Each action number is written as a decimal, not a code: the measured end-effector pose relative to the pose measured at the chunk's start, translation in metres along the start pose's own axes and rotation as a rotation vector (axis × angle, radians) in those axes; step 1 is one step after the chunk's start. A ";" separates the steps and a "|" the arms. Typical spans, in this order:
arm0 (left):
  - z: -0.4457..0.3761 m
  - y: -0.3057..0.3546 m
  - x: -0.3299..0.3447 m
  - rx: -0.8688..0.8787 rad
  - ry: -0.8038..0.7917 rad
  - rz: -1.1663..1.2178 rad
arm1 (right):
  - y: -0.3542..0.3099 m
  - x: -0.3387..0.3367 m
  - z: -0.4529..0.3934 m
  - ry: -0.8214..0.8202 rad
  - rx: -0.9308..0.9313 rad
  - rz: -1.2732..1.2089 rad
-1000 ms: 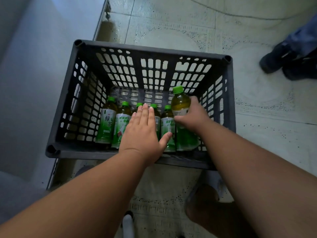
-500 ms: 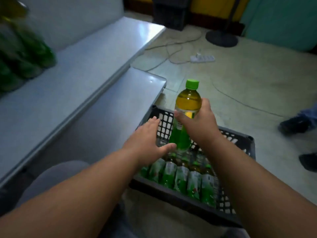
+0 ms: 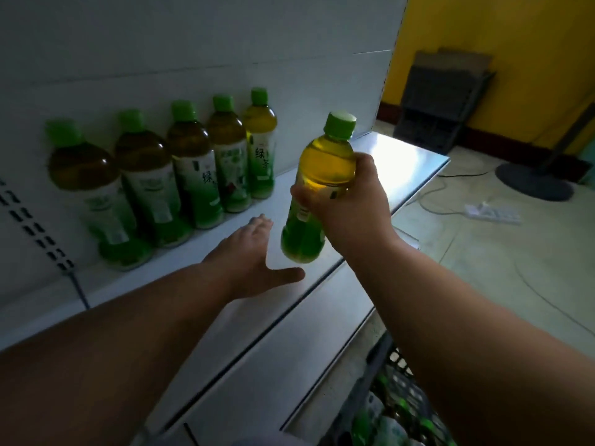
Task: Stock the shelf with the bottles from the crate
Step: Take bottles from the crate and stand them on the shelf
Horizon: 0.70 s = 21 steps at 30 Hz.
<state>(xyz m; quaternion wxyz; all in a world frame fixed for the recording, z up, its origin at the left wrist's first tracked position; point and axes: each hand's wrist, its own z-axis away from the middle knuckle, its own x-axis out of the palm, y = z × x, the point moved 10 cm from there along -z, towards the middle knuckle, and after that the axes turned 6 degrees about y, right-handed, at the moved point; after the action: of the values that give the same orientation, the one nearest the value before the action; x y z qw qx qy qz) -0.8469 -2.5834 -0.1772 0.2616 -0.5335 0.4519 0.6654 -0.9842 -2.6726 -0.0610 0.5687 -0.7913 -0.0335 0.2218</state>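
- Nearest you, bottom right: the crate [image 3: 380, 375] sits on the floor beside the lower shelf [image 3: 289, 342], with more green-capped bottles [image 3: 399, 413] blurred inside. Stepping in without looking could knock it.
- Your left hand [image 3: 248, 255] is spread flat, fingers straight and thumb out, holding nothing, over the upper shelf [image 3: 396, 162]; whether it touches the surface cannot be told. If it lies in the landing spot, the bottle may come down on your fingers.
- Your right hand [image 3: 351, 204] wraps the held bottle [image 3: 318, 188] at its middle, above the shelf's front part and tilted, cap toward the back panel [image 3: 193, 43]. Set down at this tilt, it would likely land on one edge of its base and tip.
- Farther back, the row of five bottles [image 3: 180, 175] stands upright against the panel, each close beside the next. The free space lies to the row's right; a fast push sideways could strike the end bottle [image 3: 260, 146] and topple the line.
- Farthest, on the floor: a power strip [image 3: 492, 214], its cables and a fan base [image 3: 534, 178], a trip hazard if you back away.
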 end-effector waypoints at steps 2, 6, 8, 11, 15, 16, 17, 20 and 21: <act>-0.024 -0.011 0.009 -0.050 -0.033 0.013 | 0.008 0.010 -0.017 -0.015 -0.017 0.014; -0.070 0.001 0.020 -0.022 -0.059 -0.058 | 0.028 0.020 -0.050 -0.006 -0.054 0.063; -0.083 0.006 0.021 -0.019 -0.002 -0.084 | 0.036 0.022 -0.066 0.013 -0.048 0.060; -0.086 0.009 0.024 -0.008 0.106 -0.160 | 0.042 0.026 -0.080 0.002 -0.041 0.068; -0.084 0.008 0.027 -0.008 0.104 -0.196 | 0.070 0.036 -0.068 -0.127 0.009 0.275; -0.086 0.005 0.029 -0.017 0.096 -0.195 | 0.079 0.038 -0.064 -0.153 0.025 0.322; -0.088 0.003 0.031 -0.011 0.105 -0.198 | 0.087 0.038 -0.062 -0.163 0.033 0.352; -0.093 0.004 0.032 0.038 0.162 -0.187 | 0.096 0.041 -0.073 -0.181 0.026 0.424; -0.093 0.003 0.034 0.013 0.111 -0.164 | 0.095 0.044 -0.079 -0.189 0.009 0.446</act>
<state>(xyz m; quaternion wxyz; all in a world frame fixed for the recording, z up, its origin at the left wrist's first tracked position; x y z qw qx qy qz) -0.8155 -2.6711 -0.2108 0.2930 -0.6032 0.4248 0.6081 -0.9329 -2.7624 -0.1415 0.5036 -0.7523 0.0899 0.4151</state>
